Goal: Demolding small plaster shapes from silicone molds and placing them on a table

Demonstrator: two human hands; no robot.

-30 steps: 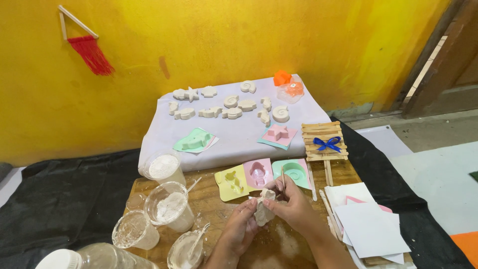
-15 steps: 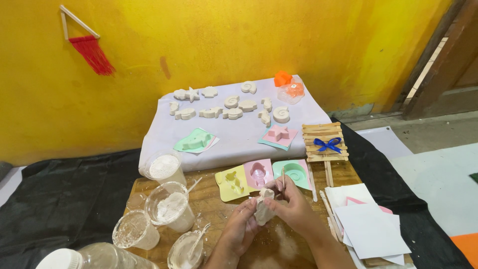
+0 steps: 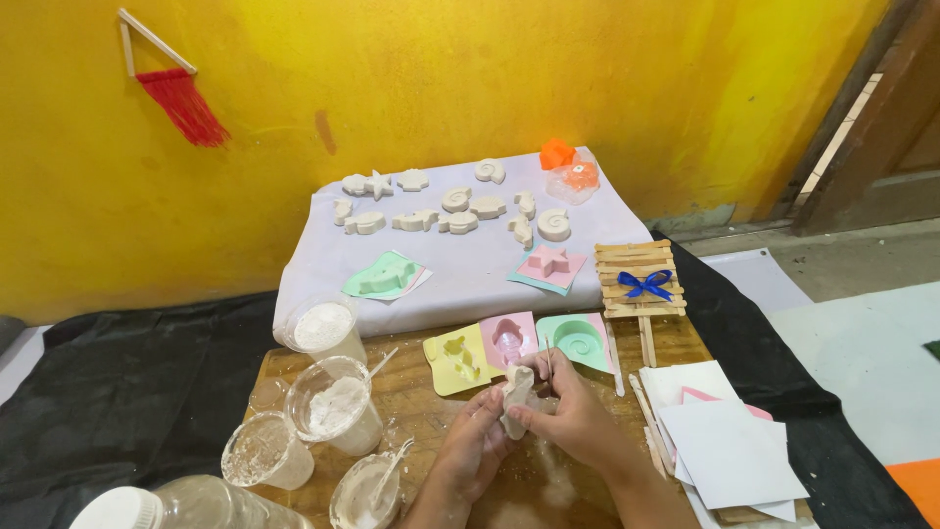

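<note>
Both my hands meet over the wooden board [image 3: 431,392] and hold a small white plaster cast [image 3: 516,397] between their fingertips. My left hand [image 3: 473,446] grips its lower part, my right hand [image 3: 570,411] pinches its upper side. Just beyond them lie three shallow moulds: yellow [image 3: 456,359], pink [image 3: 508,340] and green [image 3: 576,338].
Clear plastic cups with white powder or paste [image 3: 324,328] [image 3: 336,404] [image 3: 264,451] [image 3: 367,490] stand at the left. A white cloth [image 3: 470,274] carries several plaster shapes [image 3: 458,211] and two more moulds [image 3: 384,275] [image 3: 549,264]. A stick panel with a blue bow [image 3: 641,279] and paper sheets [image 3: 725,446] are at the right.
My hands have barely shifted; the fingers keep turning the plaster cast slightly in place.
</note>
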